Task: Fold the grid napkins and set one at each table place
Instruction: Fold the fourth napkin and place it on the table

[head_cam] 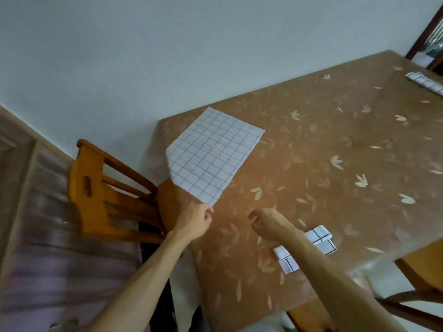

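While the left hand pinches the near corner of the unfolded grid napkin lying on the table, the right hand hovers loosely curled, holding nothing; a folded napkin lies under its forearm.

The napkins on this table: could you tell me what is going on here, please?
A person's left hand pinches the near corner of an unfolded grid napkin spread on the table. The right hand hovers beside it, fingers loosely curled, holding nothing. One folded napkin lies partly under the right forearm; a second folded napkin sits at the far place.
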A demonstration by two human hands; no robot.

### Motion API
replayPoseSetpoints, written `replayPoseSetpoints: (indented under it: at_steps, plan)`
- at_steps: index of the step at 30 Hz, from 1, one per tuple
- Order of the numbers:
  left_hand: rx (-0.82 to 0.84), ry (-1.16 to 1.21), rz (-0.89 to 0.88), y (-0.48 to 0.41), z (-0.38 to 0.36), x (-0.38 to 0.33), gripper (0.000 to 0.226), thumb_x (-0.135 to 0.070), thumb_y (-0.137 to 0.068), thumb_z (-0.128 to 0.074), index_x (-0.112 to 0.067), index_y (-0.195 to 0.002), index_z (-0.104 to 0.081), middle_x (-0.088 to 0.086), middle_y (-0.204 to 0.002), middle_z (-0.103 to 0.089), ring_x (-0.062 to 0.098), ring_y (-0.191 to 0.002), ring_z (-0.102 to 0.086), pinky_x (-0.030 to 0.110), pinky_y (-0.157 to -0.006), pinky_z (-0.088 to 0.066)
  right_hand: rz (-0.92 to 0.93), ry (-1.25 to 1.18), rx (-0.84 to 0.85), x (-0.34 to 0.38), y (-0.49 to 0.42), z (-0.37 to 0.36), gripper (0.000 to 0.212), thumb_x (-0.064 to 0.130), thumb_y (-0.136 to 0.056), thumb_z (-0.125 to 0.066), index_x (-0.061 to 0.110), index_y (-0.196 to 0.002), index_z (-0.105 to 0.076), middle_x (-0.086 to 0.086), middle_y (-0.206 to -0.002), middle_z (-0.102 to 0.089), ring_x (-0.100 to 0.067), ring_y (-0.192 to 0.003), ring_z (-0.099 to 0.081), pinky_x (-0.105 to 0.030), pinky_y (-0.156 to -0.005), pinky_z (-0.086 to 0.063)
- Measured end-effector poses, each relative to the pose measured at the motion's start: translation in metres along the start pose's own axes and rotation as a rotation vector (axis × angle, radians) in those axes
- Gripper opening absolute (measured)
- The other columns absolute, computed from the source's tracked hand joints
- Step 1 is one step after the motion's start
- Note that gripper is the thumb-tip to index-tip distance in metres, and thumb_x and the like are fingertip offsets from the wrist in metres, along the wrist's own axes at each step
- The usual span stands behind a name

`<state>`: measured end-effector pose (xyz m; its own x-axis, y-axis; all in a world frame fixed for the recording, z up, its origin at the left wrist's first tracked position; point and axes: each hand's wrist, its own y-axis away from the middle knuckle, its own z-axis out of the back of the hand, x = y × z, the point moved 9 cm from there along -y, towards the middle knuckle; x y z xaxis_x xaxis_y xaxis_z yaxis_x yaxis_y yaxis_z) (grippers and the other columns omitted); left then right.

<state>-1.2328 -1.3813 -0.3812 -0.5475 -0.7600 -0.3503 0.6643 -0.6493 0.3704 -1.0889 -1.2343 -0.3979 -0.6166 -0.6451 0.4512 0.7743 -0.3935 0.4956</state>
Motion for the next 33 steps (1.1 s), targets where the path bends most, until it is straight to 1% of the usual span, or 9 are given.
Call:
replayPoseSetpoints:
  at_steps: [5, 10, 15, 18, 21, 25, 27, 31, 33]
  plan:
    - [0.127, -0.012, -0.084, -0.056, 0.008, 0.021, 0.024, -0.018, -0.102, -0.055, -0.018, -0.123, -0.067, 0.003, -0.118, -0.070, 0.016, -0.099, -0.066, 0.023, -0.076, -0.050, -0.123, 0.003, 0.052, 0.024, -0.047, -0.005, 0.041, 0.014, -0.093, -0.047, 0.017, -0.130, -0.063, -0.007, -0.128, -0.067, -0.024, -0.117, -0.063, -0.032, -0.094, -0.052]
    - [0.146, -0.028, -0.118, -0.115, 0.011, 0.044, 0.026, -0.021, -0.103, -0.054, -0.015, -0.126, -0.064, 0.006, -0.128, -0.067, 0.020, -0.112, -0.065, 0.029, -0.088, -0.054, -0.231, -0.023, 0.072, 0.029, -0.093, 0.003, 0.036, 0.019, -0.096, -0.049, 0.021, -0.130, -0.062, -0.006, -0.129, -0.066, -0.026, -0.117, -0.063, -0.030, -0.096, -0.051]
    - [0.095, -0.094, -0.095, -0.179, 0.015, 0.047, 0.060, -0.035, -0.102, -0.055, -0.017, -0.155, -0.033, 0.016, -0.165, -0.019, 0.034, -0.150, -0.024, 0.042, -0.115, -0.035, -0.238, 0.030, 0.034, 0.021, -0.142, 0.032, 0.040, 0.014, -0.092, -0.044, 0.021, -0.127, -0.063, -0.006, -0.123, -0.069, -0.025, -0.112, -0.065, -0.036, -0.095, -0.053]
    - [0.138, -0.195, -0.117, -0.217, 0.011, 0.034, 0.087, -0.054, -0.097, -0.056, -0.022, -0.163, -0.009, 0.016, -0.170, 0.009, 0.037, -0.157, 0.001, 0.049, -0.124, -0.016, -0.220, 0.042, 0.013, 0.009, -0.181, 0.052, 0.040, 0.016, -0.094, -0.046, 0.021, -0.132, -0.057, -0.008, -0.128, -0.063, -0.028, -0.114, -0.062, -0.042, -0.098, -0.051]
    - [0.162, -0.295, -0.133, -0.252, 0.000, 0.018, 0.107, -0.067, -0.089, -0.058, -0.024, -0.162, 0.008, 0.014, -0.166, 0.027, 0.037, -0.155, 0.016, 0.054, -0.125, -0.006, -0.226, 0.119, -0.048, -0.007, -0.228, 0.072, 0.054, 0.024, -0.097, -0.050, 0.017, -0.148, -0.034, -0.019, -0.146, -0.043, -0.038, -0.131, -0.045, -0.047, -0.108, -0.042]
    - [0.257, -0.304, -0.044, -0.272, -0.037, 0.014, 0.110, -0.075, -0.089, -0.047, -0.024, -0.159, 0.021, 0.014, -0.159, 0.042, 0.038, -0.151, 0.028, 0.057, -0.123, 0.005, -0.266, 0.183, -0.132, -0.037, -0.287, 0.104, 0.110, 0.055, -0.087, -0.066, 0.009, -0.157, 0.006, -0.025, -0.164, 0.006, -0.039, -0.153, -0.001, -0.051, -0.122, -0.009]
    - [0.188, -0.311, -0.033, -0.274, -0.050, 0.018, 0.112, -0.081, -0.086, -0.041, -0.023, -0.158, 0.022, 0.014, -0.161, 0.038, 0.039, -0.152, 0.026, 0.057, -0.123, 0.006, -0.242, 0.178, -0.206, -0.052, -0.317, 0.118, 0.116, 0.065, -0.085, -0.061, 0.006, -0.157, 0.009, -0.023, -0.164, 0.011, -0.037, -0.154, 0.005, -0.050, -0.123, -0.004]
    - [-0.057, -0.345, -0.166, -0.270, -0.049, 0.025, 0.109, -0.092, -0.082, -0.022, -0.021, -0.163, -0.010, 0.017, -0.170, 0.000, 0.040, -0.155, -0.007, 0.058, -0.120, -0.015, -0.230, 0.063, -0.232, -0.072, -0.358, 0.130, 0.115, 0.070, -0.087, -0.053, 0.003, -0.156, 0.010, -0.016, -0.166, 0.009, -0.030, -0.154, 0.007, -0.045, -0.125, 0.002]
    - [-0.091, -0.348, -0.170, -0.269, -0.049, 0.023, 0.105, -0.091, -0.084, -0.021, -0.020, -0.162, -0.018, 0.017, -0.170, -0.008, 0.041, -0.154, -0.014, 0.058, -0.119, -0.017, -0.223, 0.041, -0.253, -0.073, -0.364, 0.130, 0.112, 0.069, -0.088, -0.051, 0.001, -0.156, 0.008, -0.016, -0.166, 0.008, -0.030, -0.154, 0.008, -0.044, -0.125, 0.002]
